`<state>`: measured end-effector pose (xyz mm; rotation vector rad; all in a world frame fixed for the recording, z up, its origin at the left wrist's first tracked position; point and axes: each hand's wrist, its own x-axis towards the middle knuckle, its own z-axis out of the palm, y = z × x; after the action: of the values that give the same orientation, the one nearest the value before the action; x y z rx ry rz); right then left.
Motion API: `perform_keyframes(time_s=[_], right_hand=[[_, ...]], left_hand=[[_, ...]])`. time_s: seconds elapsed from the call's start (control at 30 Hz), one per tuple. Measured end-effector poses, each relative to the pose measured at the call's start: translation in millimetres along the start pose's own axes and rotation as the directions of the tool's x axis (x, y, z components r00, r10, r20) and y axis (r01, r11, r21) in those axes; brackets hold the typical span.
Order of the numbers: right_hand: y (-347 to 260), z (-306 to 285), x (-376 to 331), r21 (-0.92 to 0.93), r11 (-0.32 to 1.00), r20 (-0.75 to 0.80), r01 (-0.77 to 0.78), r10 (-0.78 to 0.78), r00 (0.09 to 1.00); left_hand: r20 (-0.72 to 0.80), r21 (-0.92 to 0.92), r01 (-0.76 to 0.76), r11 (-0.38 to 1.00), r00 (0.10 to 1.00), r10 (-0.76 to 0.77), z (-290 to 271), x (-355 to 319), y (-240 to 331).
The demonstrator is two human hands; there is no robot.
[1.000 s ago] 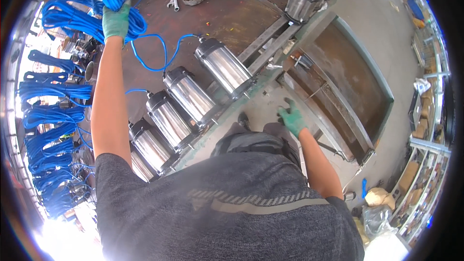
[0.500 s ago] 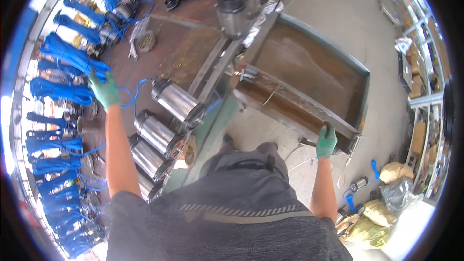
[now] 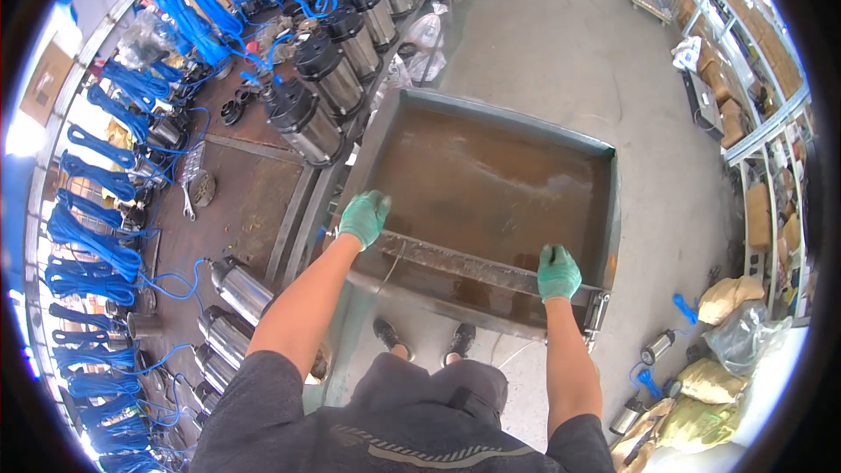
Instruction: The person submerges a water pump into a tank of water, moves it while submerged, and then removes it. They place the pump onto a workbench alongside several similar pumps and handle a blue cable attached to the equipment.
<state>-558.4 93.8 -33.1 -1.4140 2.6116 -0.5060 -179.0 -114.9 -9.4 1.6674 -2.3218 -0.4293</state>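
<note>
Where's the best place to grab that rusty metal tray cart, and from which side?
Grip the crossbar along the cart's near end, coming from the standing side. It spans the full width, so two hands sit apart on it: the left hand and right hand already rest there. The other rims look like thin sheet edges.

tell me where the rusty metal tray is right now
In the head view the rusty metal tray sits centre frame on the floor just right of the workbench, both gloved hands on its near crossbar.

Steel pumps (image 3: 307, 118), blue cable coils (image 3: 83, 241), sacks (image 3: 731, 298).
</note>
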Motion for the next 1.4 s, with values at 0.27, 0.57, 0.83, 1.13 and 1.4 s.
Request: perform_keyframes(time_s=[0.27, 0.57, 0.83, 1.13, 1.4], right_hand=[[-1.0, 4.2, 16.2, -0.107, 0.994, 0.073, 0.023, -0.015, 0.997], [-10.2, 5.2, 41.3, -0.113, 0.991, 0.114, -0.069, 0.082, 0.99], [3.9, 25.1, 100.9, -0.116, 0.993, -0.063, -0.018, 0.011, 0.998], [-7.5, 25.5, 171.9, -0.139, 0.989, -0.067, -0.039, 0.029, 0.997], [-18.9, 26.9, 257.1, -0.193, 0.975, -0.028, -0.11, 0.107, 0.994]], left_hand=[[0.203, 0.236, 0.195, 0.952, 0.948, -0.245, 20.5, 26.2, 32.8], [0.224, 0.277, 0.254, 0.927, 0.921, -0.319, 19.7, 51.1, 38.1], [0.266, 0.259, 0.233, 0.937, 0.915, -0.302, 34.0, 105.3, 47.2], [0.327, 0.231, 0.244, 0.942, 0.892, -0.311, 25.0, 175.1, 67.5], [0.318, 0.22, 0.231, 0.948, 0.901, -0.294, 37.4, 254.5, 75.4]])
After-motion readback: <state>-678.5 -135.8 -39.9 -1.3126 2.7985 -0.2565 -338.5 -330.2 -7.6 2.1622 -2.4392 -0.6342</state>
